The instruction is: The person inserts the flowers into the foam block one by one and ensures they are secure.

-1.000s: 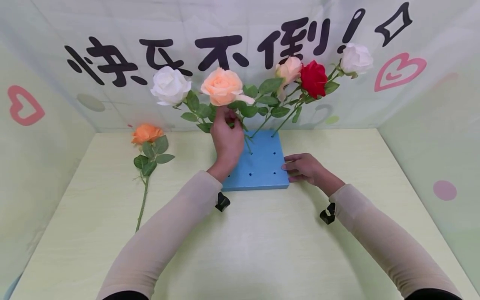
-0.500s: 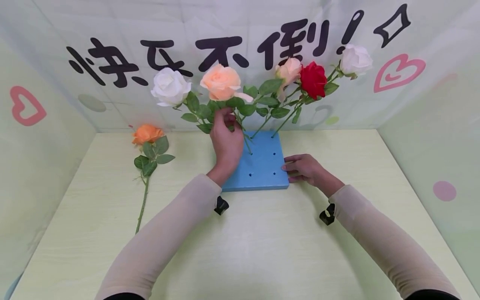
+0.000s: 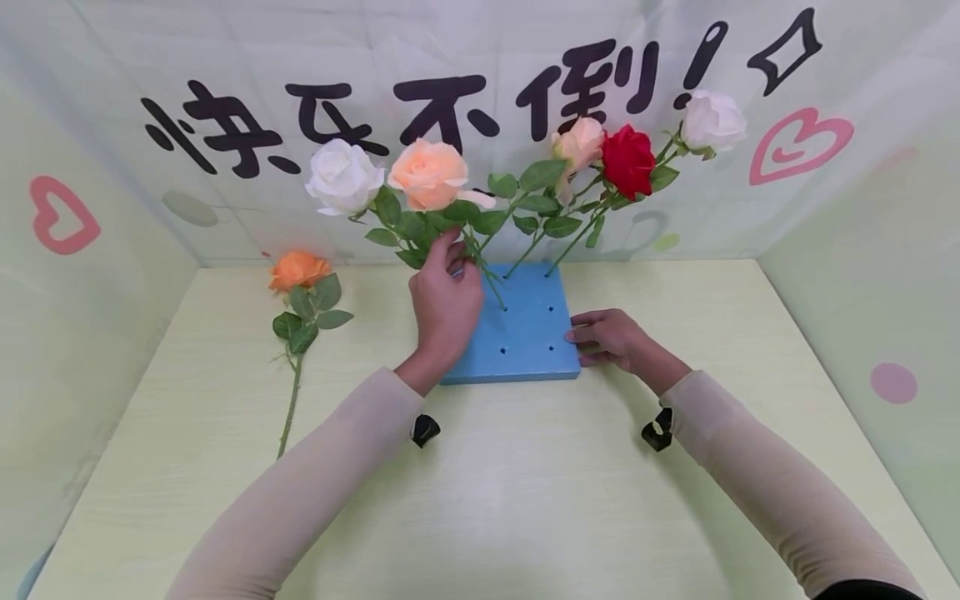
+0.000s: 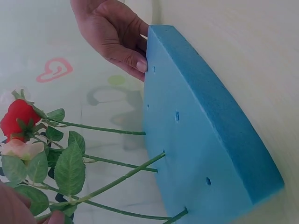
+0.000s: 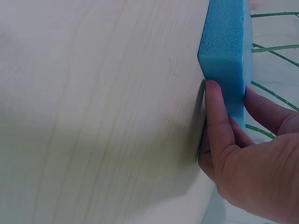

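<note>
My left hand (image 3: 446,304) pinches the stem of a peach rose (image 3: 429,175), just below its leaves. That stem (image 4: 122,178) runs down into a hole of the blue foam block (image 3: 525,333); the left wrist view shows only part of the hand at its lower left. A white rose (image 3: 343,177) leans to the left beside the peach one, its lower stem hidden behind my hand. On the block's right side, my right hand (image 3: 611,337) holds the edge, thumb (image 5: 261,105) on the top face and fingers (image 5: 218,112) against the side.
At the block's back stand a pale peach rose (image 3: 579,143), a red rose (image 3: 628,161) and another white rose (image 3: 712,121). An orange rose (image 3: 300,271) lies on the table at left. A printed backdrop (image 3: 495,50) rises behind.
My left hand has shifted slightly left and toward me, and the peach rose's bloom has tipped left with it. The right hand stays on the block, which has not visibly moved.
</note>
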`<state>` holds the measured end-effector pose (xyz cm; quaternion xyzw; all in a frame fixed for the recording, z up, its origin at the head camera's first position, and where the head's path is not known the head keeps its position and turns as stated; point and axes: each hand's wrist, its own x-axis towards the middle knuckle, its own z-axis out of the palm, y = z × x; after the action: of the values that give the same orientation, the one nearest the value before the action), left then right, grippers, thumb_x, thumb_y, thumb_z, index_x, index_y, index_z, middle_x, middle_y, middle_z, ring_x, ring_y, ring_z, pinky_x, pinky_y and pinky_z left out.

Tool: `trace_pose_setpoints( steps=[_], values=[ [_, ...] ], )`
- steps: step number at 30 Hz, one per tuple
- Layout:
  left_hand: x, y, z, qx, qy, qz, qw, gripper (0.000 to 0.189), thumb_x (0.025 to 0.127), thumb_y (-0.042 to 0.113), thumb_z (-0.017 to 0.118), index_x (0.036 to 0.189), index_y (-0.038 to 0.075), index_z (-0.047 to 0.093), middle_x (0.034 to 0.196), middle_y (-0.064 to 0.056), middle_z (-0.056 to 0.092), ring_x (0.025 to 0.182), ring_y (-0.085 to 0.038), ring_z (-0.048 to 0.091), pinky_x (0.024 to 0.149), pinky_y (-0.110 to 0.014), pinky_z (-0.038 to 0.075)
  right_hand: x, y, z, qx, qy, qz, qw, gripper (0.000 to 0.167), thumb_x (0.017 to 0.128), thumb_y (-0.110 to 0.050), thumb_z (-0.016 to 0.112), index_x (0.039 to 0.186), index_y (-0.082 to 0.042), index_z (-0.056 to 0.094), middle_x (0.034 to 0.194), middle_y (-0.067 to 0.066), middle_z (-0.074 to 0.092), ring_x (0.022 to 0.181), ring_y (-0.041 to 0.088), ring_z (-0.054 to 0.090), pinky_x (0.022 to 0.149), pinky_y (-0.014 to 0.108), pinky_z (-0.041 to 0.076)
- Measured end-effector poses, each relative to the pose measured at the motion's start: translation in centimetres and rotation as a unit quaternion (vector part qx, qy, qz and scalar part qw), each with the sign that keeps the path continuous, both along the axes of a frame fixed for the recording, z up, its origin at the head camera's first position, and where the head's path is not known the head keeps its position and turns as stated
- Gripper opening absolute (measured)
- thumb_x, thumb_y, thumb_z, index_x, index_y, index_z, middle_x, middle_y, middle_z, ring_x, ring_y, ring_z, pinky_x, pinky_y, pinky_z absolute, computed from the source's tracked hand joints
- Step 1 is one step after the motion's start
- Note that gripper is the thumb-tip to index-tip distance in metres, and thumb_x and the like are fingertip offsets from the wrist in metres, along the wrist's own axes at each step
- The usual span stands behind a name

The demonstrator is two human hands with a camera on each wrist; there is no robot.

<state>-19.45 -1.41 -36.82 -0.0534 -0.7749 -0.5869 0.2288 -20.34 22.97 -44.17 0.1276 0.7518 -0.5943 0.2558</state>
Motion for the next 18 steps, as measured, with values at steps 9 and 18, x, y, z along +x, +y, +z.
trace_pose_setpoints(
  steps=[9,18],
  values=[
    [1.4,-1.5,0.8,-0.009,0.022,-0.012,0.9996,0.035,0.096,0.007,0.053,0.130,0.004,0.060,0.118,-0.011,0.069,0.101,-0.018,0.069,0.088,-0.030,0.056,-0.1,0.1,-0.1,-0.003,0.007,0.005,1.0000,0.054,0.096,-0.012,0.062,0.145,0.000,0.042,0.117,0.014,0.061,0.087,0.014,0.064,0.077,0.029,0.059],
    [3.3,-3.8,1.7,-0.001,0.015,-0.024,0.9996,0.030,0.097,0.012,0.057,0.126,0.004,0.064,0.114,-0.012,0.070,0.103,-0.020,0.069,0.087,-0.031,0.057,0.0,0.1,-0.1,-0.004,0.008,0.006,0.9999,0.054,0.096,-0.012,0.062,0.145,0.001,0.042,0.114,0.014,0.062,0.085,0.013,0.064,0.074,0.028,0.059]
  ],
)
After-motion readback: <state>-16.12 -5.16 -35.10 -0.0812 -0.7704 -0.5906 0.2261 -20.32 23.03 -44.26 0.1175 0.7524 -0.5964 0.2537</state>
